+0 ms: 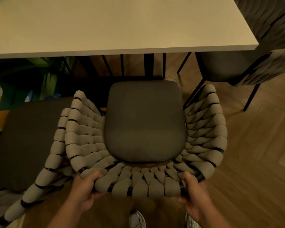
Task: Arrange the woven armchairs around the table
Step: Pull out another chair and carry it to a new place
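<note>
Worktop (122, 22), pale and wide, fills the upper part of the view, with its near edge running across above the chairs. Herringbone wooden floor (253, 145) spreads to the right, and a rug (23, 79) with green, yellow and blue shapes shows at the left.

The middle armchair (143, 122) faces the worktop, its seat front just short of the near edge and not under it. A left armchair (26, 142) stands hard against it, the two woven arms touching. A right armchair (220, 66) sits at the worktop's corner with its seat partly beneath, one dark leg close to the middle chair's right arm. Black metal legs (148, 65) stand under the worktop straight ahead of the seat.

Both hands grip the middle chair's woven back rim: the left hand (85, 186) and the right hand (194, 191) hold opposite ends of it, fingers curled over it. Light shoes (137, 219) show at the bottom edge.
</note>
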Tool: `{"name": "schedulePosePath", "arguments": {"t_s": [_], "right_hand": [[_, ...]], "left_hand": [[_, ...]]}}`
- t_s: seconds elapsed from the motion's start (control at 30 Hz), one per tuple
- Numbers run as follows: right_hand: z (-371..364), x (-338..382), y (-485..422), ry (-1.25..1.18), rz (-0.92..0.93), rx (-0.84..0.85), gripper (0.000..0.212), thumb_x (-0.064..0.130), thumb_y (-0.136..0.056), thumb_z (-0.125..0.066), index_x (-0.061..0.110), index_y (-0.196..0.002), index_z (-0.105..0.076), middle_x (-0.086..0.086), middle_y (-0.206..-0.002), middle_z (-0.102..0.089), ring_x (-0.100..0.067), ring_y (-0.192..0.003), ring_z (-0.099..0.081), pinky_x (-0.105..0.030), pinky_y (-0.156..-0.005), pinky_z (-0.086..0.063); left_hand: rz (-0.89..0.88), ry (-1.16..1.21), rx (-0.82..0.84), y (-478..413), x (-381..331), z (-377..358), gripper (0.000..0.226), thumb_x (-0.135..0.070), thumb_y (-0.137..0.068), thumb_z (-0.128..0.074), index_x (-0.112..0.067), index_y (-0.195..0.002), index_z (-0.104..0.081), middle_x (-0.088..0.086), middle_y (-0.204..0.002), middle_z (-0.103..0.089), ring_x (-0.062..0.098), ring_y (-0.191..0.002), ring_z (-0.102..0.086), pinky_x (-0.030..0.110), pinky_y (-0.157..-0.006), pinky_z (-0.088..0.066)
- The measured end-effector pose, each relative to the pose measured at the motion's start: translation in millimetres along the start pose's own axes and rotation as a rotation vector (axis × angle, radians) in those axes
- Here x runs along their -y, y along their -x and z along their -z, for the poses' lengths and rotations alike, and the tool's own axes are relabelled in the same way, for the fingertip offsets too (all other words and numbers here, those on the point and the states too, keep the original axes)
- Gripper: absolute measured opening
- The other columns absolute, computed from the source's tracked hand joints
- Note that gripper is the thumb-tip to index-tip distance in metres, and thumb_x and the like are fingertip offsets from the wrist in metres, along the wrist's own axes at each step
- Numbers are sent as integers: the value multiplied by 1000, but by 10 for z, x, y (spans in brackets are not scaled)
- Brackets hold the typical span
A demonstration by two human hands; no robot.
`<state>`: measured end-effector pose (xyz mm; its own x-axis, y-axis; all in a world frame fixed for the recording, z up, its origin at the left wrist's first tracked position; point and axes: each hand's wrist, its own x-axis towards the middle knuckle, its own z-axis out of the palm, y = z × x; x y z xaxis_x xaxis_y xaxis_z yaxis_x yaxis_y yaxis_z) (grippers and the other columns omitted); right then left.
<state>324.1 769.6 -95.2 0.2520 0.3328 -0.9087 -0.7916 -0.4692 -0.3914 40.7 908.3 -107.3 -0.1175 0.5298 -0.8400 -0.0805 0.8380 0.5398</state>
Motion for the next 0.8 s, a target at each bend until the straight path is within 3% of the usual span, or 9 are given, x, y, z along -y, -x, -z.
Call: {"name": "schedulePosePath", "arguments": {"t_s": [0.13,0.27,0.37,0.5,0.57,0.67,0.7,0.8], "right_hand": [[-178,50,-9,27,39,10,15,12,-101,-53,8,-113,-60,-19,-91,-74,-34,-71,-74,-46,-60,-60],[-312,100,29,10,58,20,16,10,-100,-53,7,-113,-60,-22,-94,-72,-36,-72,-75,-60,-88,-54],[-351,93,26,30,86,-11,15,7,-99,-52,6,-111,-61,-22,-93,-72,-37,-74,-73,-61,-78,-59],[-343,76,46,35,93,-40,11,8,-99,-52,5,-106,-59,-17,-81,-73,-32,-69,-74,-49,-59,-63],[-321,41,69,31,95,-34,11,7,-99,-51,6,-108,-58,-19,-89,-72,-34,-74,-74,-52,-62,-63],[-269,-31,102,19,86,-32,14,7,-98,-51,7,-110,-58,-22,-99,-71,-39,-84,-72,-63,-84,-55],[-256,-47,100,15,84,-34,15,7,-98,-51,7,-111,-58,-23,-101,-71,-39,-85,-72,-65,-85,-54],[-258,-65,72,-8,85,-59,15,6,-98,-52,8,-112,-58,-25,-105,-71,-41,-89,-72,-62,-69,-60]], "left_hand": [[12,-41,62,-45,-178,34,55,4,-86,-65,-19,-134,-53,25,-125,-62,45,-103,-67,49,-58,-60],[44,-73,81,-75,-308,22,48,1,-88,-66,-15,-131,-54,25,-122,-63,45,-100,-68,47,-56,-60],[25,-94,91,-67,-318,15,36,3,-89,-64,-12,-121,-56,24,-117,-63,45,-98,-67,49,-55,-61],[5,-86,96,-38,-302,12,45,2,-88,-67,-12,-129,-55,23,-118,-64,45,-101,-68,58,-69,-61],[-1,-75,96,-24,-274,35,49,1,-87,-68,-16,-131,-54,22,-119,-65,44,-101,-68,61,-72,-60],[1,-77,100,-31,-228,75,58,2,-85,-70,-21,-135,-51,21,-123,-64,45,-103,-68,65,-74,-59],[2,-85,103,-36,-222,78,58,2,-85,-70,-21,-135,-50,21,-123,-64,45,-103,-68,65,-74,-59],[8,-96,100,-69,-251,64,55,3,-86,-68,-20,-134,-52,23,-122,-64,46,-102,-67,65,-72,-59]]}}
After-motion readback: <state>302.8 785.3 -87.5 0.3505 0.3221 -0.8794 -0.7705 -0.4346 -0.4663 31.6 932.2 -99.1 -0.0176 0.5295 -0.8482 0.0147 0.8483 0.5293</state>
